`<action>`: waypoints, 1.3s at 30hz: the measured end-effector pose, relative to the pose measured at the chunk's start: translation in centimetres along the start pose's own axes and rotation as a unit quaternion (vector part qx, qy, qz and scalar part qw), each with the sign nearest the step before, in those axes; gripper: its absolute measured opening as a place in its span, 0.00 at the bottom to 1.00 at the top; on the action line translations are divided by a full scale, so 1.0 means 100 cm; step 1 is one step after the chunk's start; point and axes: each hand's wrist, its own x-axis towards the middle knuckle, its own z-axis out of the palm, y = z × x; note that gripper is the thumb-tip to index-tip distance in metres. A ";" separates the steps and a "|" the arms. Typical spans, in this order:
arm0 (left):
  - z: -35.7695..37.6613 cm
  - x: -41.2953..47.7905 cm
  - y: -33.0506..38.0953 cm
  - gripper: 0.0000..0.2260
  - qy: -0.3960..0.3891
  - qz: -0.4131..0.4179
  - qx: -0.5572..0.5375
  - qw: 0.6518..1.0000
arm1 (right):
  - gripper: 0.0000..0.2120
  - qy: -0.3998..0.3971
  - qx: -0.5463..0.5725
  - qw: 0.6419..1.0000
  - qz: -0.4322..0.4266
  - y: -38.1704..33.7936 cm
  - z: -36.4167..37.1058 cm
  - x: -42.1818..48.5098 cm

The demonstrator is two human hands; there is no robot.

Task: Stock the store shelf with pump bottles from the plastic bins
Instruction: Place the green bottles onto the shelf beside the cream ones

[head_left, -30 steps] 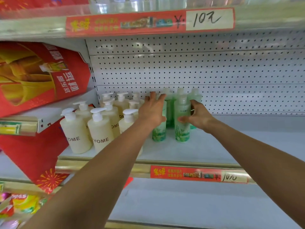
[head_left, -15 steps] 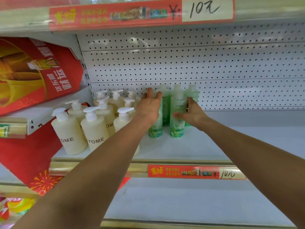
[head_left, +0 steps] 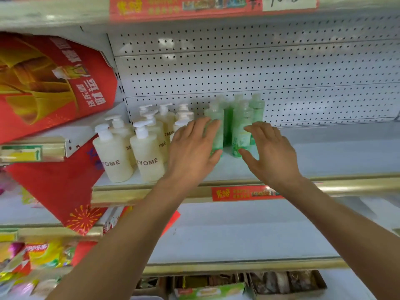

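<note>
Several cream pump bottles [head_left: 147, 154] marked "YOME" stand at the left of the white shelf [head_left: 324, 152]. Right of them stands a cluster of green bottles: one front left [head_left: 215, 118], one front right [head_left: 241, 126], others behind. My left hand [head_left: 192, 150] hovers with spread fingers in front of the front left green bottle, fingertips at its side. My right hand [head_left: 268, 148] is open, just in front of and right of the front right green bottle. Neither hand holds anything. No plastic bins are in view.
A red and gold poster [head_left: 54, 83] juts in from the left. The shelf's gold front rail carries a red price strip [head_left: 244, 192]. The right part of the shelf is bare; a perforated back panel [head_left: 281, 68] stands behind. Boxes and snack packs [head_left: 39, 256] lie below.
Both hands have let go of the green bottles and pulled back toward me, fingers now spread. The view has tilted downward, showing the lower shelves.
</note>
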 end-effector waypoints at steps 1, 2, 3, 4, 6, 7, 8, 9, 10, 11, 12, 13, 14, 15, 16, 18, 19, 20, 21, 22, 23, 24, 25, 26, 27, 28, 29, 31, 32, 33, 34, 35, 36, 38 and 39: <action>-0.007 -0.017 -0.004 0.28 0.006 0.003 -0.008 1.000 | 0.23 0.004 -0.002 1.000 -0.001 -0.011 -0.003 -0.012; -0.013 -0.035 -0.008 0.28 0.008 0.004 -0.014 1.000 | 0.23 0.007 -0.001 1.000 -0.001 -0.022 -0.004 -0.025; -0.019 -0.052 -0.015 0.27 0.005 0.003 -0.018 1.000 | 0.23 0.012 0.003 1.000 -0.001 -0.034 -0.005 -0.037; -0.024 -0.071 -0.022 0.27 -0.002 0.000 -0.018 1.000 | 0.22 0.015 0.009 1.000 -0.002 -0.047 -0.004 -0.049; -0.031 -0.109 -0.042 0.27 -0.020 -0.011 -0.015 1.000 | 0.22 0.012 0.029 1.000 -0.005 -0.072 -0.002 -0.072; -0.034 -0.129 -0.053 0.27 -0.034 -0.020 -0.014 0.999 | 0.21 0.004 0.040 0.999 -0.005 -0.087 0.002 -0.083; -0.036 -0.150 -0.065 0.27 -0.050 -0.028 -0.014 0.998 | 0.21 -0.007 0.054 0.998 -0.006 -0.102 0.006 -0.095; -0.037 -0.171 -0.079 0.27 -0.067 -0.036 -0.014 0.997 | 0.21 -0.022 0.069 0.997 -0.007 -0.119 0.012 -0.106; -0.038 -0.193 -0.093 0.26 -0.084 -0.044 -0.017 0.995 | 0.21 -0.038 0.085 0.996 -0.005 -0.136 0.019 -0.118; -0.038 -0.214 -0.107 0.26 -0.100 -0.054 -0.025 0.993 | 0.21 -0.057 0.101 0.993 -0.004 -0.152 0.026 -0.130; -0.038 -0.235 -0.121 0.25 -0.122 -0.070 -0.037 0.989 | 0.21 -0.080 0.117 0.990 -0.003 -0.169 0.035 -0.142; -0.038 -0.256 -0.135 0.25 -0.147 -0.092 -0.049 0.984 | 0.21 -0.107 0.129 0.986 -0.004 -0.185 0.045 -0.154; -0.036 -0.276 -0.148 0.26 -0.169 -0.119 -0.061 0.976 | 0.21 -0.135 0.139 0.981 -0.004 -0.201 0.056 -0.166; -0.033 -0.297 -0.161 0.26 -0.186 -0.150 -0.076 0.968 | 0.21 -0.162 0.148 0.976 -0.004 -0.216 0.067 -0.177; -0.029 -0.316 -0.172 0.26 -0.201 -0.183 -0.093 0.958 | 0.21 -0.190 0.157 0.969 0.000 -0.230 0.079 -0.189; -0.021 -0.355 -0.190 0.26 -0.232 -0.238 -0.123 0.935 | 0.20 -0.249 0.184 0.951 0.022 -0.253 0.102 -0.211; -0.015 -0.373 -0.197 0.26 -0.251 -0.260 -0.133 0.923 | 0.20 -0.281 0.200 0.938 0.037 -0.263 0.115 -0.222; -0.009 -0.390 -0.203 0.25 -0.272 -0.285 -0.144 0.908 | 0.19 -0.316 0.211 0.924 0.051 -0.272 0.127 -0.233; -0.002 -0.406 -0.209 0.25 -0.291 -0.315 -0.157 0.890 | 0.19 -0.354 0.217 0.908 0.063 -0.280 0.140 -0.244; 0.006 -0.420 -0.214 0.24 -0.308 -0.345 -0.170 0.870 | 0.20 -0.389 0.222 0.891 0.076 -0.287 0.154 -0.254; 0.016 -0.435 -0.218 0.24 -0.323 -0.372 -0.180 0.851 | 0.20 -0.420 0.228 0.873 0.092 -0.293 0.168 -0.264; 0.026 -0.449 -0.221 0.24 -0.337 -0.395 -0.187 0.834 | 0.20 -0.450 0.235 0.854 0.111 -0.299 0.182 -0.273; 0.038 -0.463 -0.224 0.24 -0.351 -0.416 -0.192 0.817 | 0.20 -0.480 0.240 0.833 0.132 -0.305 0.197 -0.283; 0.050 -0.478 -0.226 0.24 -0.363 -0.439 -0.200 0.797 | 0.19 -0.508 0.247 0.811 0.152 -0.310 0.212 -0.293; 0.063 -0.492 -0.228 0.24 -0.375 -0.464 -0.208 0.775 | 0.19 -0.532 0.253 0.790 0.171 -0.314 0.228 -0.303; 0.076 -0.507 -0.230 0.24 -0.386 -0.493 -0.216 0.749 | 0.19 -0.552 0.255 0.771 0.188 -0.318 0.244 -0.313; 0.089 -0.521 -0.232 0.24 -0.393 -0.524 -0.226 0.721 | 0.20 -0.570 0.252 0.755 0.206 -0.321 0.261 -0.323; 0.116 -0.548 -0.233 0.23 -0.400 -0.575 -0.245 0.670 | 0.20 -0.594 0.242 0.728 0.243 -0.328 0.293 -0.342; 0.129 -0.559 -0.233 0.23 -0.398 -0.596 -0.254 0.650 | 0.21 -0.603 0.236 0.717 0.258 -0.331 0.308 -0.351; 0.142 -0.570 -0.235 0.23 -0.393 -0.618 -0.264 0.628 | 0.21 -0.611 0.231 0.707 0.271 -0.334 0.322 -0.359; 0.155 -0.579 -0.236 0.23 -0.386 -0.641 -0.274 0.604 | 0.21 -0.619 0.230 0.695 0.284 -0.337 0.336 -0.367; 0.169 -0.588 -0.237 0.24 -0.380 -0.663 -0.285 0.578 | 0.20 -0.627 0.229 0.684 0.295 -0.340 0.350 -0.375; 0.182 -0.595 -0.239 0.24 -0.376 -0.683 -0.292 0.554 | 0.20 -0.632 0.228 0.675 0.303 -0.343 0.362 -0.382; 0.205 -0.607 -0.241 0.27 -0.370 -0.710 -0.299 0.518 | 0.20 -0.637 0.228 0.664 0.319 -0.348 0.384 -0.395; 0.216 -0.612 -0.242 0.28 -0.366 -0.720 -0.299 0.508 | 0.24 -0.632 0.237 0.659 0.332 -0.351 0.394 -0.401</action>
